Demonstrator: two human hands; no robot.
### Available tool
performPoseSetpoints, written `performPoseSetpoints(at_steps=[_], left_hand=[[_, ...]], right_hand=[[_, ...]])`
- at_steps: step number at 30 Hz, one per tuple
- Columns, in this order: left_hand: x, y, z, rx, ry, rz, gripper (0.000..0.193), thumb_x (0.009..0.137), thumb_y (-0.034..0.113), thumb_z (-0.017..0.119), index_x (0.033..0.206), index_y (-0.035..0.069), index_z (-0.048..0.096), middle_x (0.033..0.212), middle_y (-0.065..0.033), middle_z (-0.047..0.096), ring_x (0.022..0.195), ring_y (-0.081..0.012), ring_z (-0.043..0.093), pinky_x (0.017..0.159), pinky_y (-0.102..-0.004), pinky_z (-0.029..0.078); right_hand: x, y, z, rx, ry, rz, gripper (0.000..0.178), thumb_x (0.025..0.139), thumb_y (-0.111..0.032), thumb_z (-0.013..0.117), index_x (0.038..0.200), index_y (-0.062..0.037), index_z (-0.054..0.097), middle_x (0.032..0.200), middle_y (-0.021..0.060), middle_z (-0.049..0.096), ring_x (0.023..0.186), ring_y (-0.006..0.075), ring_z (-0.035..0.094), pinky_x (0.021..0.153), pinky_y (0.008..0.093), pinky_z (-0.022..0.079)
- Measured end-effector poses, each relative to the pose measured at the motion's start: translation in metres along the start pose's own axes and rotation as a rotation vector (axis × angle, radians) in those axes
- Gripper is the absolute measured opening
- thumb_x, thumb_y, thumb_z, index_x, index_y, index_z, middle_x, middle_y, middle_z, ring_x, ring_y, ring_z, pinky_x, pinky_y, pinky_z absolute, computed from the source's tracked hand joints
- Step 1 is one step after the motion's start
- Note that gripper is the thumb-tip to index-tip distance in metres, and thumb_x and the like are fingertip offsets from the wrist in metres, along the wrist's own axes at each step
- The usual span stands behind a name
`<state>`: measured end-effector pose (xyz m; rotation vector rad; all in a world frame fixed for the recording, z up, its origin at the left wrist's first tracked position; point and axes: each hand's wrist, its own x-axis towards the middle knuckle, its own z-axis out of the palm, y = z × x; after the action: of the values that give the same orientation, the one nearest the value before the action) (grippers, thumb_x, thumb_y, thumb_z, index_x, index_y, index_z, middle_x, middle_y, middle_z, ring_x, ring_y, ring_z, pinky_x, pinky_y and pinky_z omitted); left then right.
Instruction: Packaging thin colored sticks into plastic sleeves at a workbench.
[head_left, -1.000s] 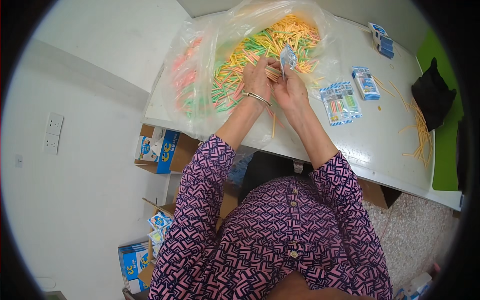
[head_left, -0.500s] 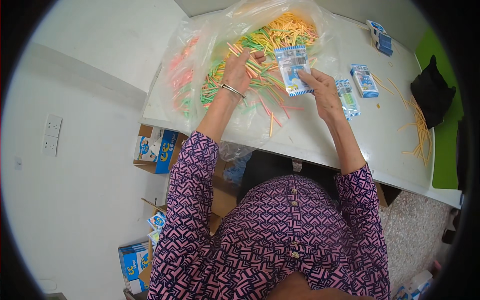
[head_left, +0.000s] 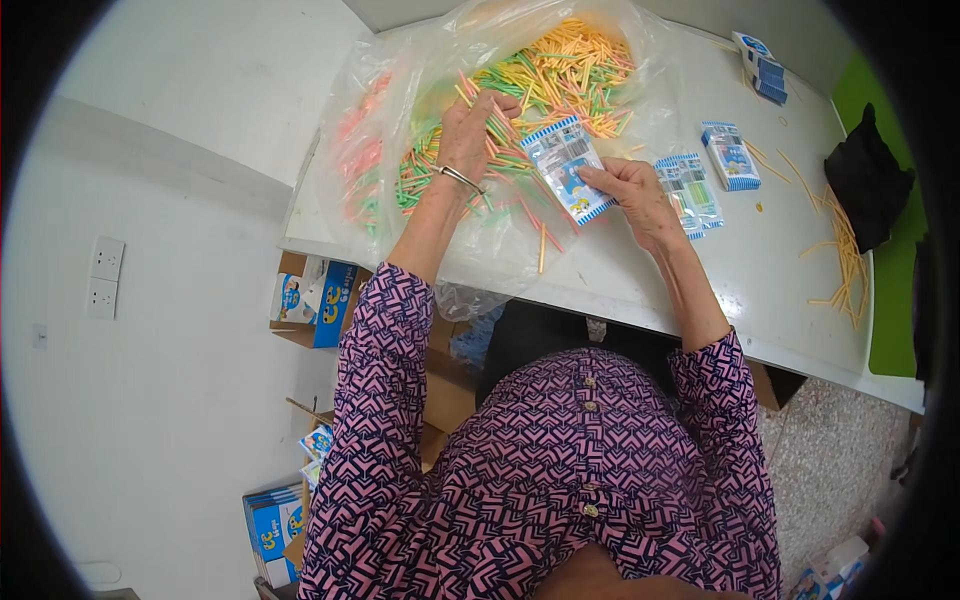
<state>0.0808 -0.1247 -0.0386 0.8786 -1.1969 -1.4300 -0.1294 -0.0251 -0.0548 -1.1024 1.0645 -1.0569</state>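
My left hand (head_left: 468, 132), a metal bangle at its wrist, is closed around a few thin pastel sticks (head_left: 500, 128) at the near side of a large clear plastic bag (head_left: 425, 75). Many loose yellow, orange, green and pink sticks (head_left: 575, 65) lie in the bag, heaped highest at its far right. My right hand (head_left: 640, 200) pinches a blue-and-white packet (head_left: 563, 165) by its right edge, thumb on top. The packet is tilted, its upper corner pointing toward the left hand. Whether anything is inside it I cannot tell.
Flat packets (head_left: 690, 195) and a small stack of packets (head_left: 732, 157) lie to the right on the white table (head_left: 640, 275). Farther right are loose yellow sticks (head_left: 850, 265) and a black cloth (head_left: 868, 185). More packets (head_left: 762, 75) sit at the back. An open box (head_left: 335, 303) stands below the left edge.
My right hand has brought the packet left and slightly nearer, turning it counterclockwise. My left hand has shifted slightly left and still holds sticks. The flat packets on the table show more.
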Motion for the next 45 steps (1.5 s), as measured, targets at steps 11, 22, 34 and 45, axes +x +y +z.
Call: performPoseSetpoints(at_steps=[11,22,34,45], left_hand=[[0.001,-0.001,-0.002,0.025,-0.019,0.021,0.025,0.092,0.022,0.054,0.099,-0.002,0.05,0.098,-0.0206,0.062,0.086,-0.0236,0.065,0.065,-0.0307,0.056],[0.002,-0.005,0.002,0.103,0.018,0.013,0.026,0.093,0.023,0.053,0.098,-0.002,0.049,0.091,-0.0193,0.064,0.079,-0.0211,0.065,0.062,-0.0304,0.056],[-0.02,0.024,0.04,-0.21,0.077,0.095,0.034,0.098,0.033,0.039,0.093,0.0,0.045,0.087,-0.0172,0.059,0.074,-0.0275,0.064,0.071,-0.0384,0.052],[-0.038,0.029,0.054,-0.104,0.082,0.297,0.04,0.098,0.04,0.035,0.09,0.001,0.042,0.082,-0.0148,0.058,0.074,-0.0236,0.066,0.062,-0.0296,0.054]], right_hand=[[-0.004,0.001,0.0,-0.007,-0.048,0.035,0.025,0.083,-0.024,0.065,0.087,0.0001,0.069,0.075,0.002,0.066,0.068,0.0043,0.056,0.066,0.0199,0.041],[-0.01,-0.006,0.003,0.011,-0.052,0.049,0.022,0.083,-0.025,0.066,0.081,-0.0026,0.068,0.071,-0.0004,0.064,0.066,0.0022,0.052,0.065,0.0191,0.038],[-0.007,-0.001,-0.004,0.007,-0.198,0.036,0.029,0.085,-0.025,0.064,0.095,0.0023,0.068,0.081,0.0021,0.066,0.071,0.0034,0.055,0.067,0.0185,0.042],[-0.005,0.001,-0.012,-0.016,-0.283,0.024,0.03,0.086,-0.025,0.063,0.096,0.0031,0.067,0.082,0.0017,0.066,0.073,0.004,0.055,0.07,0.0179,0.042]])
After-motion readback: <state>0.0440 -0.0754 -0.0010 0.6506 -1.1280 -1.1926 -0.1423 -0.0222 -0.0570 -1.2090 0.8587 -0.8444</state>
